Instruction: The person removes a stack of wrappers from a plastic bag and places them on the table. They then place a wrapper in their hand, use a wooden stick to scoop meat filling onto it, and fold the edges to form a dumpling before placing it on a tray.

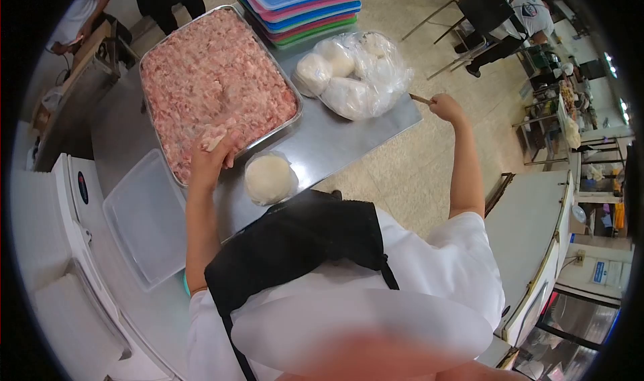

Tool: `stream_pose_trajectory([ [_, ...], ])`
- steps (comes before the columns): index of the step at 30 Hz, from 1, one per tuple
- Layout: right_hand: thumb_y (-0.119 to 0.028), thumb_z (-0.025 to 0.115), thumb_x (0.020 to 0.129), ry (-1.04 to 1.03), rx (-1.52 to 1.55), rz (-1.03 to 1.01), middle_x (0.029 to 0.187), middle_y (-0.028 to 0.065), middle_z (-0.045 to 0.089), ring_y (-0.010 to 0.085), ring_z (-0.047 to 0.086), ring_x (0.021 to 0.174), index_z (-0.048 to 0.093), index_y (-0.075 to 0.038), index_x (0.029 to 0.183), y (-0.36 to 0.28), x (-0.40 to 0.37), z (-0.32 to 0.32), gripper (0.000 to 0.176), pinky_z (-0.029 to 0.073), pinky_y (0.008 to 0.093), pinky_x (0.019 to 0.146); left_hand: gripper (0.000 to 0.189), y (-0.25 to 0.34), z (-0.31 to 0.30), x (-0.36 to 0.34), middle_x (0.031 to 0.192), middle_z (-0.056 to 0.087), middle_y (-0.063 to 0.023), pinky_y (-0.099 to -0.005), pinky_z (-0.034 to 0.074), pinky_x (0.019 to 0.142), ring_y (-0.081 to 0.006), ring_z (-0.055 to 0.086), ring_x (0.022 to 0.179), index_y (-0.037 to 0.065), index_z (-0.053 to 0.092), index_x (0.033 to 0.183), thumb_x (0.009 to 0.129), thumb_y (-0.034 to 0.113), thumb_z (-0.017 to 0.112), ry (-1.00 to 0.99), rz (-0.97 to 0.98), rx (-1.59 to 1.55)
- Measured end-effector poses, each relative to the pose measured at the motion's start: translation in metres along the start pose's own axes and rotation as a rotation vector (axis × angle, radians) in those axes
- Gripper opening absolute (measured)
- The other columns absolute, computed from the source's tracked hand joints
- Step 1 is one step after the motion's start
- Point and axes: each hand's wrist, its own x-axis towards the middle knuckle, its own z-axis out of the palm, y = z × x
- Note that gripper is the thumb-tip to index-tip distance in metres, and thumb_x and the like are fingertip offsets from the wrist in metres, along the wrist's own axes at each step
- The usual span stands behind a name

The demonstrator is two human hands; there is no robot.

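Observation:
My left hand (216,147) is at the near edge of a large metal tray (300,110) filled with pinkish minced meat (215,79). Its fingers are curled round a clump of that meat. Out to the right, beyond the table's corner, my right hand (445,107) grips a thin brown stick (420,99); the stick's far end is hidden by the plastic bag. Just right of my left hand, a round pale ball in clear plastic (270,178) sits on the steel table (335,149).
A clear bag of several white balls (355,76) lies on the table. Behind it stand stacked coloured lids (302,9). A translucent lid (149,220) leans at lower left near a white freezer (74,200). Other people are at the back, one by a black chair (486,15).

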Motion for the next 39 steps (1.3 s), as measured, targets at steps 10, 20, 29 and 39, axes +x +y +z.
stream_pose_trajectory([
  [10, -0.010, 0.060, 0.071, -0.057, -0.430, -0.279, 0.091, 0.0240, 0.067, 0.0389, 0.066, 0.086, 0.069, 0.005, 0.087, -0.023, 0.069, 0.042, 0.023, 0.052, 0.0436, 0.074, 0.023, 0.015, 0.027, -0.019, 0.065, 0.057, 0.0000, -0.0217, 0.032, 0.043, -0.0067, 0.047, 0.049, 0.005, 0.062, 0.096, 0.086, 0.024, 0.070, 0.099, 0.067, -0.031],
  [20, -0.012, 0.052, 0.077, -0.477, 0.224, -0.147, 0.070, 0.0060, 0.055, 0.0172, 0.049, 0.054, 0.064, -0.005, 0.100, 0.034, 0.088, 0.053, 0.027, 0.041, 0.0340, 0.045, 0.018, 0.010, 0.057, -0.026, 0.069, 0.058, 0.0004, -0.0221, 0.033, 0.045, -0.0066, 0.048, 0.051, 0.007, 0.063, 0.088, 0.087, 0.023, 0.069, 0.142, 0.043, -0.032],
  [29, -0.011, 0.047, 0.087, -0.068, 1.182, 0.012, 0.065, -0.0022, 0.044, 0.0084, 0.043, 0.051, 0.055, -0.009, 0.123, 0.073, 0.079, 0.061, 0.037, 0.038, 0.0251, 0.044, 0.035, 0.003, 0.075, -0.013, 0.074, 0.058, 0.0003, -0.0213, 0.038, 0.050, -0.0064, 0.050, 0.059, 0.003, 0.059, 0.111, 0.084, 0.020, 0.073, 0.129, 0.019, 0.063],
  [39, -0.007, 0.049, 0.094, -0.016, 1.327, -0.817, 0.079, 0.0027, 0.056, 0.0115, 0.053, 0.068, 0.049, -0.005, 0.120, -0.092, 0.005, -0.051, 0.026, 0.043, 0.0241, 0.063, 0.047, 0.036, 0.081, -0.036, 0.110, 0.064, -0.0046, -0.0292, 0.045, 0.091, -0.0146, 0.058, 0.104, 0.005, 0.058, 0.121, 0.081, 0.018, 0.077, 0.128, 0.235, 0.307],
])
